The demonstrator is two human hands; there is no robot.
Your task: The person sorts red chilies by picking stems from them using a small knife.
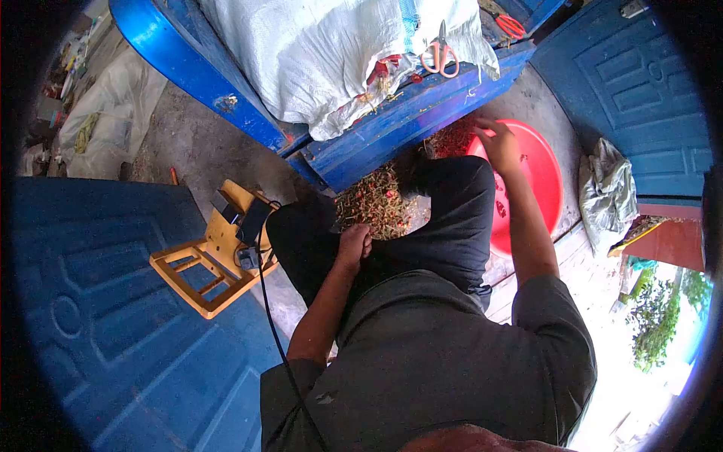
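Observation:
My left hand (355,245) is closed in front of my lap, close to a heap of dry stems with red bits (374,207) between my legs; what it holds, if anything, is hidden. Out to the right, my right hand (498,145) has its fingers apart over the edge of a red basin (544,177), with nothing visible in them. A few dark red pieces lie inside the basin. Beyond that hand, more dark red stems (452,139) lie on the floor. Scissors with pink handles (440,57) rest on a white woven sack (301,53).
The sack lies on a blue wooden bench (422,113), where red-handled scissors (510,26) also lie. A yellow wooden chair (215,260) with a black cable stands at the left. Blue doors (135,301) flank both sides. A crumpled sack (607,192) is right of the basin.

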